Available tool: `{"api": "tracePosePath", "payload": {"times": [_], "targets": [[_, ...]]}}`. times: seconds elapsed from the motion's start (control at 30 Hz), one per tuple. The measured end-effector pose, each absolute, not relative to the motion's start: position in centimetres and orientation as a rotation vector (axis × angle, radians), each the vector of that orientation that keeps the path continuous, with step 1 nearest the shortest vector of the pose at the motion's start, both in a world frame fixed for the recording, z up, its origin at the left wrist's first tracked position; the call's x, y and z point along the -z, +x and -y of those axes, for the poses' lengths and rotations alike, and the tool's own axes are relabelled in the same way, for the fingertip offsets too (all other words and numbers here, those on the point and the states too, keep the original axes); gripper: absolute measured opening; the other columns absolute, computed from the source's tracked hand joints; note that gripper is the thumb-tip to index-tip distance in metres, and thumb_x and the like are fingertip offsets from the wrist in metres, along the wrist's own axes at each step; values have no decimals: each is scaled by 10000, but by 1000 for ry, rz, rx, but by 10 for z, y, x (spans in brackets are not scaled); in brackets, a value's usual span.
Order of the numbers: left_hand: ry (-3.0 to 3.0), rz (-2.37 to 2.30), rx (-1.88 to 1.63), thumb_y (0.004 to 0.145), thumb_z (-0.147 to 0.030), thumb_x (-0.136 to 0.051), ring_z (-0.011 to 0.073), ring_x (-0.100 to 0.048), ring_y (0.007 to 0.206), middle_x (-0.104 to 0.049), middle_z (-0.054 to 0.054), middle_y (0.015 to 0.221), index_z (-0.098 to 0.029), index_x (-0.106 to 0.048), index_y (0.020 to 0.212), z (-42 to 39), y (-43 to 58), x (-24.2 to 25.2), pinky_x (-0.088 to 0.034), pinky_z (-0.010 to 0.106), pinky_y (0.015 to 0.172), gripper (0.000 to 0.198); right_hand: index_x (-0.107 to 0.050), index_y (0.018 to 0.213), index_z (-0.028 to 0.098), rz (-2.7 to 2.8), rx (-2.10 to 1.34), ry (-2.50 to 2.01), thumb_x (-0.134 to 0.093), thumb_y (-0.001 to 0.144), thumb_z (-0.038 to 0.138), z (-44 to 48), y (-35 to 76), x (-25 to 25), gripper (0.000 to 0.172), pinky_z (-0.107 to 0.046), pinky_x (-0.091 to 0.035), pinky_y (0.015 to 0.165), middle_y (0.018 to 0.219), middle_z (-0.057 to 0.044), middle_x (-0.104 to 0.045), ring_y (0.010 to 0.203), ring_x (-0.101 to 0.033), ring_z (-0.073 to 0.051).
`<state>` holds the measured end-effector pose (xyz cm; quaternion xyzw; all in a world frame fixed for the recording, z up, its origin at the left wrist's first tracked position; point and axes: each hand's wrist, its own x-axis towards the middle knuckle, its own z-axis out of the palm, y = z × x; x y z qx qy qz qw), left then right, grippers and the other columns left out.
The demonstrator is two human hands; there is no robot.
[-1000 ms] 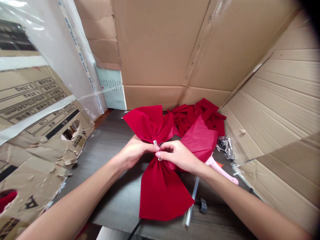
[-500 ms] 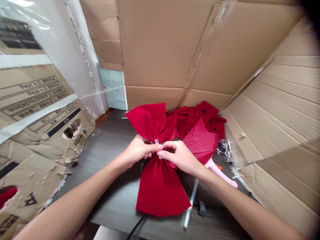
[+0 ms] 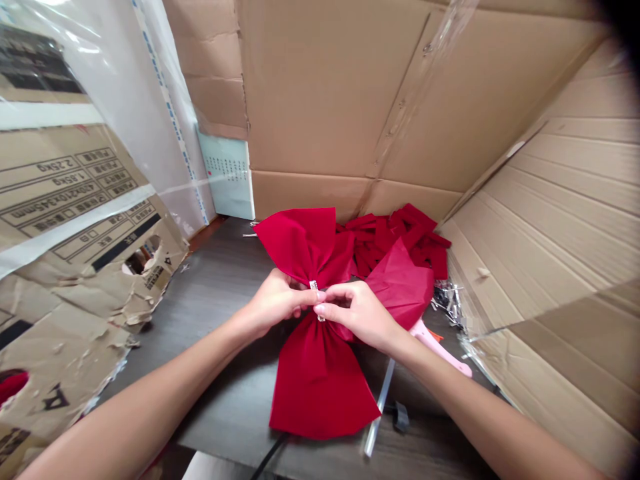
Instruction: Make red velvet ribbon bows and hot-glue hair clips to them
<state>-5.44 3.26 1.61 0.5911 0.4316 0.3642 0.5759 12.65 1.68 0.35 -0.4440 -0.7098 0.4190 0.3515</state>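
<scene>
Two grips: left grip (image 3: 277,298) narrow, pinching waist of red fabric bow (image 3: 320,380); right grip (image 3: 357,313) narrow, holding metal clip (image 3: 314,286) on that waist.
Bow: between both grips, over desk (image 3: 225,300).
Beyond grip: pile of red fabric pieces (image 3: 400,240).
Right of grip: loose silver clips (image 3: 449,300), pink plastic handle (image 3: 440,343).
Below right of grip: clear plastic rod (image 3: 380,407).

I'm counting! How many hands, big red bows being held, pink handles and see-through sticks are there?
Hands: 2 (left hand, right hand)
Big red bow: 1
Pink handle: 1
See-through stick: 1
Total: 5
</scene>
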Motion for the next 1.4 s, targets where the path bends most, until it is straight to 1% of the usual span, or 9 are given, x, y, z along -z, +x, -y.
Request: {"api": "tracePosePath", "payload": {"times": [0.2, 0.43, 0.6, 0.7, 0.87, 1.0, 1.17, 1.3, 1.4], "targets": [[1379, -999, -869, 662, -279, -790, 51, -435, 448, -549, -21, 543, -129, -601, 680, -32, -53, -14, -284, 153, 380, 242, -750, 770, 130, 1829, -1089, -1153, -691, 763, 316, -17, 126, -4, 196, -311, -495, 664, 745, -80, -745, 705, -665, -215], [1336, -921, -836, 703, -370, -792, 58, -390, 439, -492, -36, 522, -118, -628, 738, -33, -56, -15, -302, 168, 361, 303, -720, 760, 135, 1875, -1025, -1150, -646, 810, 312, -18, 127, -4, 199, -283, -454, 653, 731, -54, -716, 685, -619, -178], [1300, -921, -839, 749, -383, -763, 92, -497, 447, -556, 9, 561, -103, -643, 724, -37, -58, -15, -343, 179, 343, 306, -663, 709, 143, 1903, -1013, -1180, -620, 849, 340, -17, 126, -3, 246, -246, -379, 560, 627, -3, -614, 578, -520, -121], [1290, -931, -852, 771, -367, -748, 98, -517, 449, -572, 19, 550, -95, -655, 710, -38, -59, -14, -373, 178, 347, 294, -642, 716, 147, 1896, -1047, -1183, -615, 864, 356, -17, 125, -3, 257, -235, -347, 518, 581, 24, -553, 515, -474, -98], [1239, -917, -894, 730, -300, -785, 111, -579, 509, -651, 52, 630, -82, -680, 731, -38, -59, -14, -488, 199, 427, 242, -656, 775, 140, 1899, -1145, -1127, -633, 854, 336, -16, 126, -3, 213, -230, -349, 502, 629, 25, -569, 491, -457, -83], [1195, -914, -918, 718, -274, -795, 125, -617, 526, -683, 61, 659, -84, -680, 755, -36, -59, -15, -531, 218, 473, 225, -689, 842, 139, 1863, -1249, -1078, -658, 838, 304, -15, 127, -5, 168, -239, -412, 569, 673, 12, -621, 564, -521, -107], [1172, -914, -934, 701, -258, -804, 134, -621, 506, -684, 60, 636, -87, -668, 736, -37, -59, -15, -524, 221, 447, 220, -729, 950, 151, 1934, -1256, -993, -654, 852, 269, -17, 130, -3, 171, -275, -475, 762, 888, -26, -724, 817, -643, -172], [1182, -911, -926, 711, -255, -791, 140, -628, 503, -694, 81, 642, -71, -672, 736, -37, -59, -16, -532, 225, 454, 221, -737, 1010, 156, 1961, -1275, -926, -673, 845, 269, -19, 132, -2, 209, -301, -483, 851, 993, -40, -747, 942, -668, -213], [1187, -926, -932, 710, -259, -791, 160, -650, 525, -703, 97, 654, -60, -677, 747, -37, -60, -17, -548, 240, 467, 231, -734, 1011, 156, 1968, -1271, -941, -662, 859, 285, -19, 132, -1, 212, -308, -486, 855, 1001, -43, -749, 950, -671, -221]]}}
